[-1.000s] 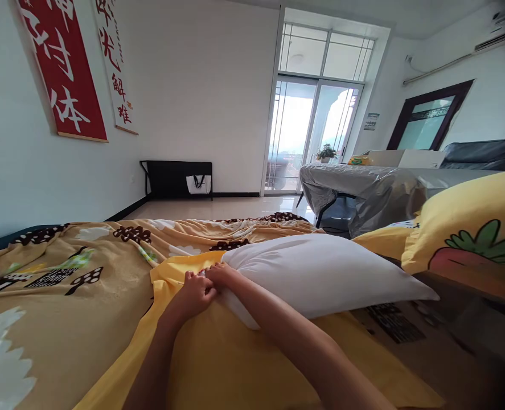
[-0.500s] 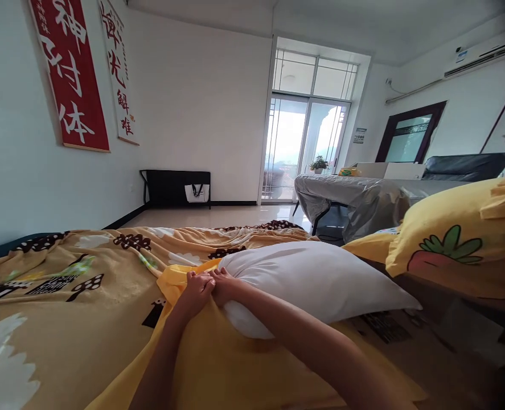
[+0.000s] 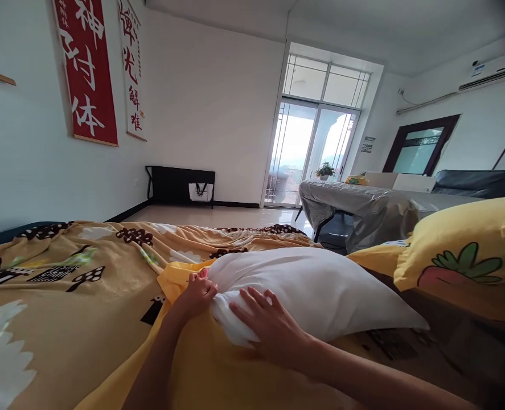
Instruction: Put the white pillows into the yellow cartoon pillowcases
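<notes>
While sunlit balcony doors (image 3: 310, 154) glow beyond the patterned bedspread (image 3: 64, 279), left hand (image 3: 196, 296) pinches the white pillow (image 3: 312, 290), right hand (image 3: 269, 324) spread flat on it.

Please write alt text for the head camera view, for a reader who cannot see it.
Two bare hands work a white pillow on a bed: the left hand grips the yellow pillowcase at the pillow's corner, and the right hand lies flat and open on the pillow. A patterned blanket covers the bed.
</notes>
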The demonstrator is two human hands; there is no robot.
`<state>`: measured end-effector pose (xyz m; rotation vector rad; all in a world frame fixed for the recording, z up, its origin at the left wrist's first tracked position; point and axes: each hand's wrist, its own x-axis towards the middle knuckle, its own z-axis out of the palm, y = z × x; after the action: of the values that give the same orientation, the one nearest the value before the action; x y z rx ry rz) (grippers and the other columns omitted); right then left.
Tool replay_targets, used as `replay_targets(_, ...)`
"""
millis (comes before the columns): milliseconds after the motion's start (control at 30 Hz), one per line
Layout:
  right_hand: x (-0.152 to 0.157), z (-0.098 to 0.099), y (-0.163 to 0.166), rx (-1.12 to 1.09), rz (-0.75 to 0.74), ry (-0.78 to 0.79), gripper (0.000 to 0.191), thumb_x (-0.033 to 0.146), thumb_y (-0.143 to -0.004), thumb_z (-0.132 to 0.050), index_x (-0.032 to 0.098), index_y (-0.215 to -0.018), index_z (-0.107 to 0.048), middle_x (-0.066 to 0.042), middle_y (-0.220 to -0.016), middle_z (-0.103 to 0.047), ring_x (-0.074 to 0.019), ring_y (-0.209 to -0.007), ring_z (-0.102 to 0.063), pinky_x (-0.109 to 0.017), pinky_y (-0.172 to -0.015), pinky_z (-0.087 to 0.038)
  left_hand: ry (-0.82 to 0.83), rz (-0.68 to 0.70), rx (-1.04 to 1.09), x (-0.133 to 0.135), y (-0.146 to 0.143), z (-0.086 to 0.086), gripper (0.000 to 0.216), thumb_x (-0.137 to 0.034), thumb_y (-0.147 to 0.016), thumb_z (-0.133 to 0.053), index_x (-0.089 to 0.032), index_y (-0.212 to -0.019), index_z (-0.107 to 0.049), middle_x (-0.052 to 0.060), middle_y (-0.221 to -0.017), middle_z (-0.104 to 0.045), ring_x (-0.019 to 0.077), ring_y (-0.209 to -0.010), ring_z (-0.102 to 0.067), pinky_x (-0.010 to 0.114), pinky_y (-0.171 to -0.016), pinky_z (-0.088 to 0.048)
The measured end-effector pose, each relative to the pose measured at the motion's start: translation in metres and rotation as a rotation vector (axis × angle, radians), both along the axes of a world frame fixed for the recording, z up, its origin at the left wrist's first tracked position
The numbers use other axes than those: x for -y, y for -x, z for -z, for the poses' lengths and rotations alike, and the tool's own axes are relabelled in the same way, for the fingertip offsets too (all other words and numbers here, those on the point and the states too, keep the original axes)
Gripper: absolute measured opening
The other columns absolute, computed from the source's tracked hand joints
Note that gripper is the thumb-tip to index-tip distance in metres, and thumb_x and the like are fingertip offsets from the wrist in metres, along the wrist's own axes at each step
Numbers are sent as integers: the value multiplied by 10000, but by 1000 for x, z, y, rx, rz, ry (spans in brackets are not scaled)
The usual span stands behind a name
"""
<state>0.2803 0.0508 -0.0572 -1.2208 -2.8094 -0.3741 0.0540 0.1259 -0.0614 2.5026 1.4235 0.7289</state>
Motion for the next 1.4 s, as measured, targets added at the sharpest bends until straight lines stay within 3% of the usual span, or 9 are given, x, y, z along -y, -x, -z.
replay_targets(233,-43,-27,9,20,-130,111,542,220,-826,-502,308,-1360,-461,-90,-1334,-528,-263,-1159,-467,-445,-979,-281,43,39,-80,21,-5,-11,473,-365,-910,-363,-195,-483,-476,40,-584,-596,216,-737,-541,447,-909,-350)
replay_targets(400,-70,-24,26,85,-156,159,212,214,-769,-567,191,-956,-664,-78,-1036,-674,-236,-998,-543,-371,-870,-366,-12,133,-23,42,-27,-26,490,-374,-944,-284,-192,-556,-520,3,-657,-610,173,-729,-522,463,-1016,-275)
replay_targets(567,-55,-7,17,83,-389,287,304,234,-725,-650,183,-1024,-669,-84,-1093,-677,-238,-1115,-534,-340,-967,-365,0,188,42,35,-42,-19,466,-284,-953,-227,-176,-580,-486,-18,-698,-600,141,-727,-534,465,-1022,-235)
replay_targets(700,-56,-21,-2,-32,-506,536,448,321,-739,-696,230,-1173,-630,-45,-1189,-650,-224,-1104,-568,-330,-987,-376,-13,48,-12,14,-33,-4,408,-268,-916,-304,-168,-563,-481,26,-747,-614,189,-823,-538,447,-911,-291)
replay_targets(800,-89,-43,-8,-203,-311,564,366,307,-822,-626,236,-1181,-634,-8,-1082,-698,-154,-956,-644,-244,-860,-458,-31,13,-33,3,-25,4,345,-248,-886,-368,-168,-591,-529,47,-793,-617,225,-939,-527,442,-893,-280)
replay_targets(933,-150,-57,-3,-354,45,186,442,267,-823,-604,220,-1262,-582,-74,-1251,-622,-219,-1140,-573,-349,-978,-417,-44,5,-44,0,-25,8,300,-222,-863,-395,-177,-606,-545,40,-809,-619,217,-947,-535,417,-896,-293)
replay_targets(1067,-193,-43,9,-284,79,145,509,398,-881,-519,226,-1360,-491,-112,-1373,-518,-280,-1289,-446,-500,-1090,-261,-74,-35,4,0,-27,10,159,-156,-798,-438,-200,-803,-590,65,-1080,-608,209,-1071,-512,379,-922,-316)
replay_targets(1167,-210,-29,17,-206,118,201,525,504,-892,-454,222,-1328,-533,-122,-1333,-554,-308,-1255,-482,-538,-1061,-290,-70,-221,97,-5,-25,12,379,-90,-683,-497,-207,-1041,-547,93,-1324,-474,231,-1227,-417,374,-958,-319)
replay_targets(1400,-206,-22,18,-138,143,280,542,587,-815,-528,236,-1215,-629,-81,-1187,-660,-275,-1061,-619,-363,-889,-464,51,-540,13,-12,-23,15,257,-144,-785,-512,-177,-1040,-513,81,-1058,-613,201,-987,-595,285,-786,-423)
